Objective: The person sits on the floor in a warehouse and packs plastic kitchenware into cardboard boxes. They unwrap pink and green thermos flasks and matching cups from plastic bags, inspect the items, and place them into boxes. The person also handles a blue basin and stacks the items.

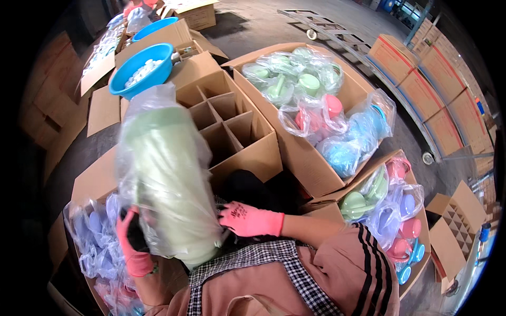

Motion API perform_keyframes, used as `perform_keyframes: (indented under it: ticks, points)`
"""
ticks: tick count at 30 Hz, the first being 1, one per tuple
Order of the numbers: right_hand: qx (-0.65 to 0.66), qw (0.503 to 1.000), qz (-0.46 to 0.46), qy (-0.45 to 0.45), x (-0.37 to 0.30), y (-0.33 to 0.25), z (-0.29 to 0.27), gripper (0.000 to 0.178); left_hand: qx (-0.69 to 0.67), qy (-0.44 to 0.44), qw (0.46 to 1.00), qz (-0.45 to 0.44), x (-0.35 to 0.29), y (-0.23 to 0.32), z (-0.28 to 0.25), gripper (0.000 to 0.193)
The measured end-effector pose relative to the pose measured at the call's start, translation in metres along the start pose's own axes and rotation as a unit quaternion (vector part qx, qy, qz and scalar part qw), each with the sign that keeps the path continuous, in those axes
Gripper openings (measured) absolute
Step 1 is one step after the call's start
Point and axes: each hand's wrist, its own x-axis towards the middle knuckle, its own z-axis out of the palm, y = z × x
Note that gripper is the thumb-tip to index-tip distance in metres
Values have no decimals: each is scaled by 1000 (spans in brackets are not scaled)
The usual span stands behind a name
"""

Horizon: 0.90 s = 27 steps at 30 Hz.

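A large pale green flask (166, 158), wrapped in a clear plastic bag, leans upright in front of my body, its lower end near my checked apron. My left hand (134, 242), in a pink glove with a black palm, is wrapped round the flask's left side. My right hand (250, 218), in a pink glove, has its fingers bent against the flask's lower right edge; the fingertips are partly hard to make out. Beyond the flask stands an open carton (253, 152) with cardboard dividers forming several cells.
Right of the divided carton, a big carton (295, 168) holds bagged green, pink and blue parts. More bagged coloured parts fill a carton (411, 274) at the lower right and lie at the lower left. A blue basin (166, 55) holds small white pieces. Stacked cartons (424, 92) stand on a trolley.
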Motion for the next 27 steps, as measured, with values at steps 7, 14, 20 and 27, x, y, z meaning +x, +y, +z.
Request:
perform_keyframes:
  ticks: [7,14,20,27]
  points:
    - [141,985,2,-97,-36,-13,-8,26,61,-72,995,-42,-44,-23,46,49]
    - [203,959,51,-190,-12,-43,-37,34,-13,-7,999,-48,-19,-25,21,10]
    - [-229,968,93,31,15,-82,-135,51,186,-109,976,35,-60,-38,26,17]
    - [-140,982,-49,-115,75,-57,-85,47,366,-104,878,290,-90,-31,11,23]
